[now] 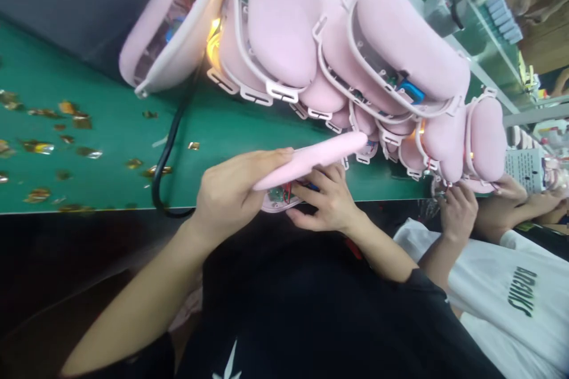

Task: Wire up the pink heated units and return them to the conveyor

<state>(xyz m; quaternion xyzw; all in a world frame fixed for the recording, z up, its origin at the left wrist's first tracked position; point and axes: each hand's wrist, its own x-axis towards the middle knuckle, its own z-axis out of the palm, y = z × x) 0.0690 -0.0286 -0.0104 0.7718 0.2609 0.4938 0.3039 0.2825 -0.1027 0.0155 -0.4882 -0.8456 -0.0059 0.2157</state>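
Observation:
A pink padded casing (313,160) is spread apart in front of my body, at the near edge of the green table. My left hand (235,189) is closed around its left end, the thumb side along the upper pink cover. Between the halves a green circuit board (276,194) and red wires (287,190) show. My right hand (326,198) is at the lower half, with fingers reaching in between the halves and the thumb by the lower rim. The cover hides part of its fingertips and most of the inside.
Many similar pink casings (284,18) with white strap loops are piled along the back of the table (111,130). A black cable (171,148) runs to the near edge. Scraps of gold tape (38,147) lie left. Co-workers' hands (460,210) are at the right.

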